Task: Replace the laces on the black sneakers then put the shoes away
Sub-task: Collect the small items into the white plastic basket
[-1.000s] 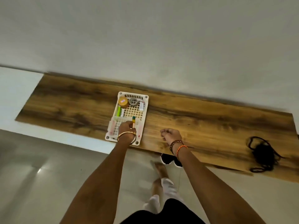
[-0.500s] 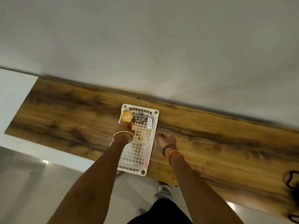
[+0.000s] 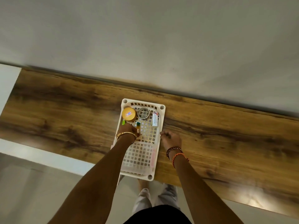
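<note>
No sneakers or laces show in the frame. A white plastic basket (image 3: 159, 126) lies on the wooden table (image 3: 226, 135), its near end at the table's front edge. My left hand (image 3: 128, 129) reaches into the basket, just short of a yellow-lidded jar (image 3: 129, 114), between a green marker (image 3: 123, 122) and a teal-capped pen (image 3: 138, 126). Its fingers are hidden behind the back of the hand. My right hand (image 3: 170, 139) rests curled on the table at the basket's right rim, with nothing visible in it.
The basket also holds a tape roll (image 3: 143, 113), a small white tube box (image 3: 155, 120) and a clear lidded box (image 3: 139, 156). A grey wall runs behind the table. My feet and the tiled floor (image 3: 32, 183) lie below the front edge.
My left hand has moved deeper into the basket towards the jar. My right hand has shifted left to the basket's rim. The view has come closer, and the black laces at the right have left it.
</note>
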